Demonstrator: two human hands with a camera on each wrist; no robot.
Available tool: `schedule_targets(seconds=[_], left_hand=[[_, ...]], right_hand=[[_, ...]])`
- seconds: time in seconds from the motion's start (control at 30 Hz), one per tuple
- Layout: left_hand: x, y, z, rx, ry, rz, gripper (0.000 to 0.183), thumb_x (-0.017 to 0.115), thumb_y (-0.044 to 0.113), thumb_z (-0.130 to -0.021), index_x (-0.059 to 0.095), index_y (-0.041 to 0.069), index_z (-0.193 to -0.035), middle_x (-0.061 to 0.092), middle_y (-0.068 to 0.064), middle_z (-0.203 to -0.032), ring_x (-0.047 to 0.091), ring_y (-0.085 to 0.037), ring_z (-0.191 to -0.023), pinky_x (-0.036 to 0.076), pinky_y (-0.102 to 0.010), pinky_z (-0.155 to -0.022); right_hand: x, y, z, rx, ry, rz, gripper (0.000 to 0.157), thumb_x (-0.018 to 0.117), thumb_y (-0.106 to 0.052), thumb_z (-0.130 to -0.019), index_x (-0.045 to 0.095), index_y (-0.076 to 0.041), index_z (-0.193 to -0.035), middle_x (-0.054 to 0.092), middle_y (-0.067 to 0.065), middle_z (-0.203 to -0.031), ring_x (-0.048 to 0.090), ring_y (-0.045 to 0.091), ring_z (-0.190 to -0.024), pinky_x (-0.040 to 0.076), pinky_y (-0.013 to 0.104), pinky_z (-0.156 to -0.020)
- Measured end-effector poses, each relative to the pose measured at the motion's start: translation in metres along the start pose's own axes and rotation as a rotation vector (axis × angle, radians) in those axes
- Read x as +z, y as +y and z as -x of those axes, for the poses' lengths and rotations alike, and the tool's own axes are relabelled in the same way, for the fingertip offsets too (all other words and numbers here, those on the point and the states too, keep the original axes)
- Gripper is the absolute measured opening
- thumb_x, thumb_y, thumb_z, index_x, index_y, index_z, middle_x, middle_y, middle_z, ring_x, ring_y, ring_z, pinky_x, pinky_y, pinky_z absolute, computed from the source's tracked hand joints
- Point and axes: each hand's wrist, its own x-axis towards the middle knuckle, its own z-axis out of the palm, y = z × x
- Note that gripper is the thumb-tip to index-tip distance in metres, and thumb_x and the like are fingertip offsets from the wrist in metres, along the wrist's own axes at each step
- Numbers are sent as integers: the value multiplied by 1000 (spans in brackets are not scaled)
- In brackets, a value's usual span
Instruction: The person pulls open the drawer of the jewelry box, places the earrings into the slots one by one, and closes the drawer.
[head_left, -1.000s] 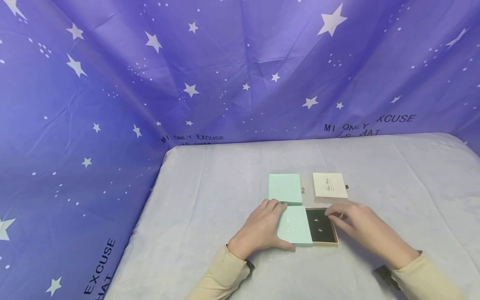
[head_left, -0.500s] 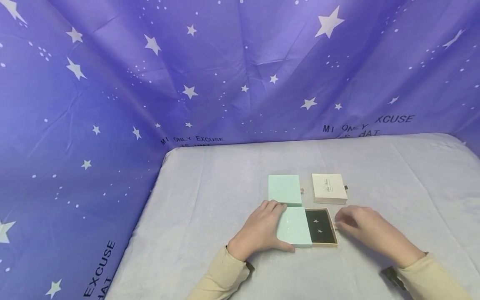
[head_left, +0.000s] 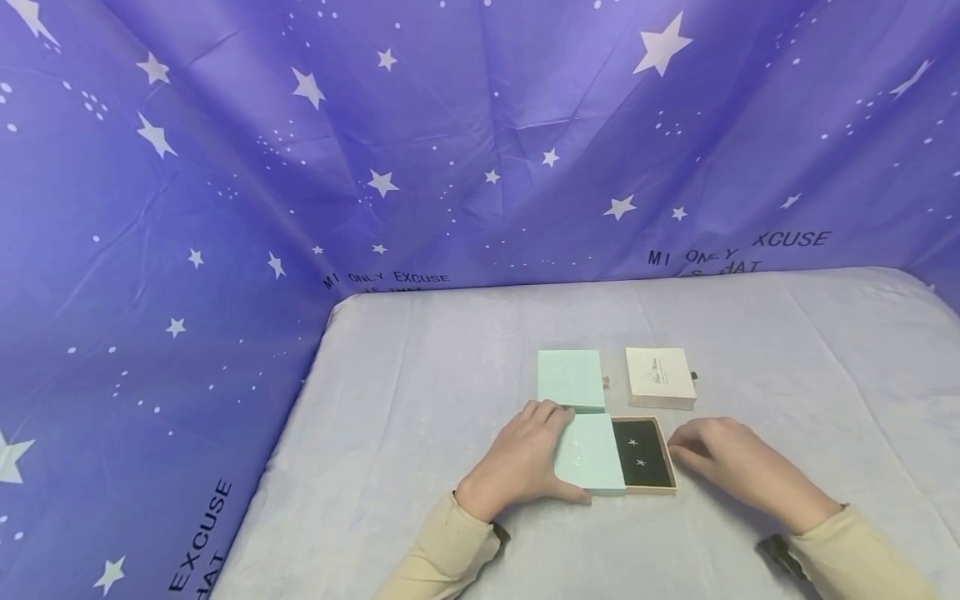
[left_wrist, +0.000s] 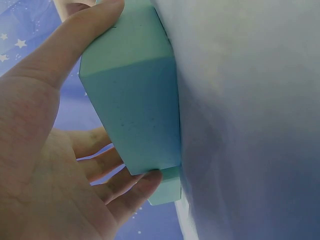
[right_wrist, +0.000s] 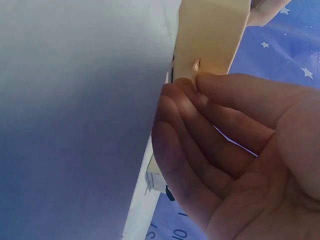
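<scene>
My left hand holds the mint-green jewelry box sleeve, thumb on its near side and fingers at its far side. The left wrist view shows the sleeve's end face between thumb and fingers. From the sleeve's right side the drawer stands partly slid out. Two small star-shaped earrings sit on its black pad. At the drawer's right end, my right hand pinches a ribbon pull tab between thumb and fingertips; the right wrist view shows the tab coming out of the drawer's tan front.
Behind the held box lies another mint-green box with a pinkish tab. To its right is a cream box with dark lettering and a dark tab. A pale cloth covers the table; a purple star-printed curtain hangs behind and at left.
The right hand has moved from the drawer's far right corner outward to the pull tab at its end. The left hand and the boxes stay in place.
</scene>
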Motion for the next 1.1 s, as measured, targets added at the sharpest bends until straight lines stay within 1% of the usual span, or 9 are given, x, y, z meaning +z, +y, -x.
schedule_targets(seconds=[0.2, 0.33, 0.43, 0.53, 0.6, 0.67, 0.77, 0.93, 1.1], left_hand=[[0, 0, 0, 2, 3, -3, 109, 84, 69, -58, 47, 12, -144, 54, 3, -131, 49, -13, -115, 45, -23, -100], [1, -1, 0, 4, 4, -3, 109, 84, 69, -58, 47, 12, -143, 54, 3, -130, 49, -13, -115, 45, -23, -100], [1, -1, 0, 4, 5, -4, 109, 84, 69, -58, 47, 12, -143, 54, 3, -130, 49, -13, -115, 44, -23, -101], [0, -1, 0, 4, 3, -5, 110, 84, 69, -58, 46, 12, -144, 54, 3, -131, 49, -13, -115, 44, -23, -101], [0, -1, 0, 5, 2, -6, 110, 84, 69, -58, 46, 12, -144, 54, 3, -130, 49, -13, -115, 44, -23, -101], [0, -1, 0, 7, 1, -8, 109, 84, 69, -59, 46, 12, -144, 54, 3, -130, 49, -13, -115, 44, -23, -101], [0, -1, 0, 8, 1, -5, 109, 84, 69, -59, 46, 11, -144, 54, 3, -130, 49, -13, -115, 44, -23, -101], [0, -1, 0, 3, 4, 1, 109, 84, 68, -59, 46, 11, -144, 54, 3, -131, 49, -13, -115, 44, -23, -102], [1, -1, -1, 9, 8, -10, 109, 84, 69, -58, 46, 11, -143, 54, 3, -130, 49, -13, -114, 44, -23, -101]], right_hand=[[0, 0, 1, -1, -34, -27, 4, 72, -17, -86, 75, -16, -88, 73, -9, -85, 70, 19, -84, 56, 45, -80], [0, 3, 0, -32, -62, -69, 5, 71, -19, -89, 74, -21, -86, 71, -15, -84, 66, 5, -80, 56, 37, -77], [1, 8, -1, -47, -100, -162, 8, 68, -17, -91, 73, -21, -87, 67, -18, -78, 59, -3, -73, 54, 28, -70], [3, 16, -2, -51, -142, -296, 9, 66, -13, -93, 75, -13, -90, 66, -16, -74, 57, -3, -68, 52, 23, -64], [5, 22, -3, -50, -175, -414, 11, 63, -7, -94, 74, -3, -94, 68, -10, -74, 60, -1, -67, 54, 23, -62], [6, 26, -4, -49, -205, -513, 14, 60, -2, -94, 71, 7, -97, 71, -3, -78, 63, 1, -68, 57, 24, -63], [6, 31, -5, -9, -253, -641, 19, 57, 1, -95, 67, 17, -101, 73, 6, -82, 68, 5, -72, 59, 26, -66], [3, 30, -5, 59, -289, -728, 25, 57, -2, -96, 64, 21, -105, 75, 10, -87, 71, 7, -76, 60, 29, -71], [2, 25, -5, 76, -286, -737, 26, 59, -3, -96, 64, 21, -105, 75, 11, -87, 71, 8, -77, 60, 29, -71]])
